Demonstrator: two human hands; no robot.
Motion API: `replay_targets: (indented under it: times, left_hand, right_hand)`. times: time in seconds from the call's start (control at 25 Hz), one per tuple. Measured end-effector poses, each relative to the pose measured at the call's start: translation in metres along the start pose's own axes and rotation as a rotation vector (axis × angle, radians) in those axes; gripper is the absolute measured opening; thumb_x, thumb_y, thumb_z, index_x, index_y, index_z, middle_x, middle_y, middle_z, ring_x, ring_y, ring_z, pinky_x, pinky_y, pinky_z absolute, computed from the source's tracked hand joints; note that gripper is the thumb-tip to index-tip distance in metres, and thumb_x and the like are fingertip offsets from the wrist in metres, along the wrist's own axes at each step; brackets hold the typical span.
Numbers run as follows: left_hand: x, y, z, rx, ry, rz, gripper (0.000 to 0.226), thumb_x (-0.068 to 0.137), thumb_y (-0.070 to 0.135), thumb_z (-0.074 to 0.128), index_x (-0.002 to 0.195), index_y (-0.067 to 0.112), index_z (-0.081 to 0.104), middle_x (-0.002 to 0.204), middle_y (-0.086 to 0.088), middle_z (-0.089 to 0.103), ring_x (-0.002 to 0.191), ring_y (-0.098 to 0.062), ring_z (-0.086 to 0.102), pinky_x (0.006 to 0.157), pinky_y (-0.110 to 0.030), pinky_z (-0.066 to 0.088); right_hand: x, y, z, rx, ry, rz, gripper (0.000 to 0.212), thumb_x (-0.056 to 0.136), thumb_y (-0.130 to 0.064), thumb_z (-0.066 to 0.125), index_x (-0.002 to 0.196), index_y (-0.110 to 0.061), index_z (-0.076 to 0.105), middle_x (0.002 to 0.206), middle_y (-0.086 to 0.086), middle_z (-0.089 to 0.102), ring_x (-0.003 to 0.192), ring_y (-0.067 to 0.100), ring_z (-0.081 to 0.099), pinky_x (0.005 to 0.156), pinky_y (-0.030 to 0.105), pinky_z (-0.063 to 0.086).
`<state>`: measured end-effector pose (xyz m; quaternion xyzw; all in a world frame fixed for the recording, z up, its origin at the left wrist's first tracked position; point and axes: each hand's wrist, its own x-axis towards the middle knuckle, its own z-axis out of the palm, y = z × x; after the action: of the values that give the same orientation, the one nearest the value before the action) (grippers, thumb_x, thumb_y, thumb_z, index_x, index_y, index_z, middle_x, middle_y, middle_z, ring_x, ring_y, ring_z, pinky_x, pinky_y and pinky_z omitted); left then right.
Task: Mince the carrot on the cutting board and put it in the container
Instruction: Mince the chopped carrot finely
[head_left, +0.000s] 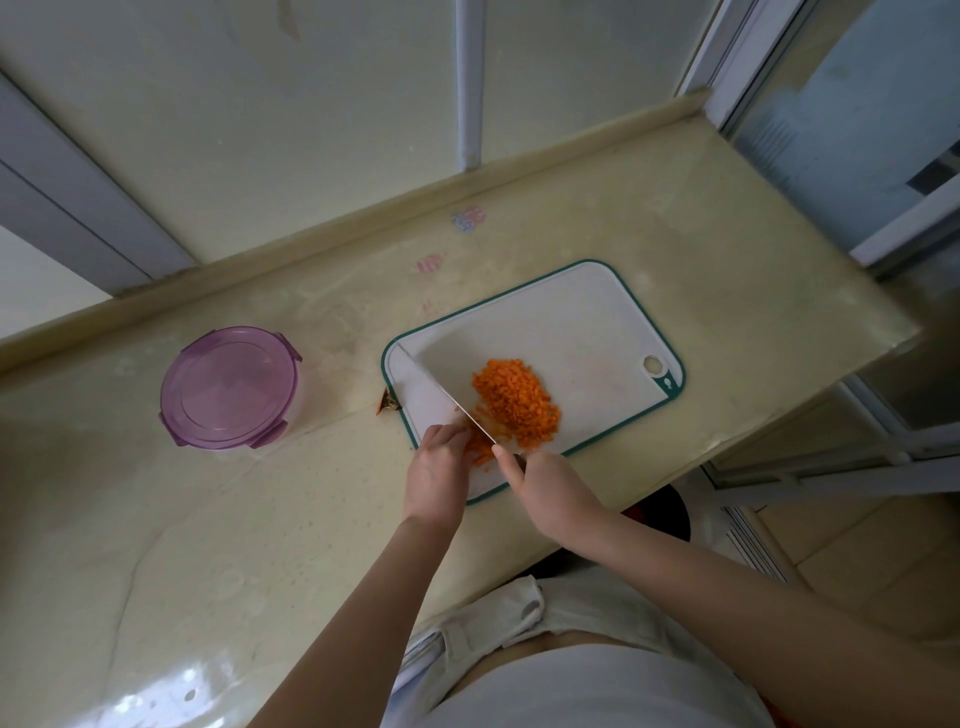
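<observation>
The cutting board (571, 322) lies on the counter (260, 519), right of the container (228, 387), well apart. The minced carrot (514, 402) lies on the board near its centre. The knife (441, 389) crosses the board left of the pile. 1 carrot scrap (387, 404) lies on the counter at the board's left edge.

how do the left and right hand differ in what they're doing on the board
The left hand curls its fingers down on carrot pieces beside the blade; the right hand grips the knife handle. The left hand sits left of the blade, the right hand behind it. Both are bare and meet at the board's near edge.
</observation>
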<state>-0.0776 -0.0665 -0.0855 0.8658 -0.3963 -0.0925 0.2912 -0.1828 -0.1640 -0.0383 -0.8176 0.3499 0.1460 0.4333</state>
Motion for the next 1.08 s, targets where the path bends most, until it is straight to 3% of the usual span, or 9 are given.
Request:
replay_targets:
  times: [0.24, 0.48, 0.56, 0.64, 0.8, 0.96, 1.08]
  left_hand:
    - [-0.001, -0.003, 0.004, 0.019, 0.027, -0.017, 0.022, 0.066, 0.0, 0.078, 0.086, 0.005, 0.072, 0.084, -0.006, 0.07, 0.078, -0.027, 0.062, 0.072, -0.023, 0.04]
    - [-0.002, 0.0, 0.006, 0.004, 0.101, 0.006, 0.021, 0.064, 0.001, 0.081, 0.083, 0.003, 0.072, 0.081, -0.008, 0.069, 0.082, -0.017, 0.056, 0.074, -0.023, 0.04]
    - [-0.002, 0.001, 0.003, 0.018, 0.072, 0.008, 0.024, 0.064, 0.002, 0.081, 0.086, 0.003, 0.073, 0.083, -0.008, 0.07, 0.08, -0.023, 0.063, 0.067, -0.019, 0.046]
    - [-0.002, 0.001, 0.001, 0.014, 0.035, -0.001, 0.023, 0.069, 0.003, 0.078, 0.091, 0.002, 0.072, 0.087, -0.01, 0.069, 0.083, -0.027, 0.064, 0.067, -0.026, 0.052]
    - [-0.001, 0.001, -0.003, 0.016, -0.013, -0.034, 0.027, 0.077, 0.006, 0.072, 0.104, 0.002, 0.07, 0.101, -0.011, 0.068, 0.095, -0.029, 0.06, 0.08, -0.033, 0.049]
    - [-0.007, -0.001, -0.003, 0.064, 0.021, -0.042, 0.04, 0.074, 0.007, 0.075, 0.113, 0.004, 0.065, 0.106, -0.011, 0.066, 0.101, -0.031, 0.059, 0.087, -0.038, 0.047]
    - [-0.008, -0.001, -0.005, 0.028, 0.019, -0.108, 0.035, 0.079, 0.008, 0.07, 0.114, 0.003, 0.064, 0.107, -0.013, 0.065, 0.101, -0.031, 0.057, 0.088, -0.038, 0.046]
  right_hand:
    - [0.018, 0.012, -0.008, 0.03, 0.063, 0.036, 0.059, 0.097, -0.053, 0.031, 0.055, -0.013, 0.039, 0.053, 0.003, 0.043, 0.055, 0.022, 0.046, 0.058, 0.03, 0.034]
    - [0.018, 0.007, -0.01, 0.088, 0.092, 0.045, 0.06, 0.099, -0.049, 0.032, 0.051, -0.013, 0.029, 0.048, 0.001, 0.033, 0.045, 0.018, 0.033, 0.049, 0.03, 0.026]
    - [0.02, 0.006, -0.015, 0.096, 0.097, 0.044, 0.061, 0.099, -0.05, 0.031, 0.051, -0.013, 0.029, 0.047, 0.001, 0.032, 0.043, 0.017, 0.031, 0.047, 0.029, 0.023]
    - [0.019, 0.005, -0.016, 0.097, 0.101, 0.031, 0.061, 0.098, -0.051, 0.031, 0.051, -0.012, 0.03, 0.047, 0.001, 0.033, 0.043, 0.017, 0.031, 0.048, 0.03, 0.024]
    - [0.01, 0.001, -0.017, 0.125, 0.087, -0.003, 0.061, 0.098, -0.052, 0.03, 0.052, -0.013, 0.03, 0.046, 0.0, 0.032, 0.041, 0.015, 0.03, 0.049, 0.029, 0.026]
    - [0.002, -0.001, -0.02, 0.153, 0.069, 0.001, 0.059, 0.099, -0.05, 0.031, 0.053, -0.013, 0.032, 0.045, -0.001, 0.031, 0.036, 0.009, 0.029, 0.046, 0.026, 0.026]
    - [-0.001, 0.0, -0.02, 0.173, 0.056, 0.018, 0.058, 0.098, -0.052, 0.032, 0.061, -0.008, 0.038, 0.047, -0.001, 0.031, 0.032, 0.008, 0.028, 0.045, 0.025, 0.025]
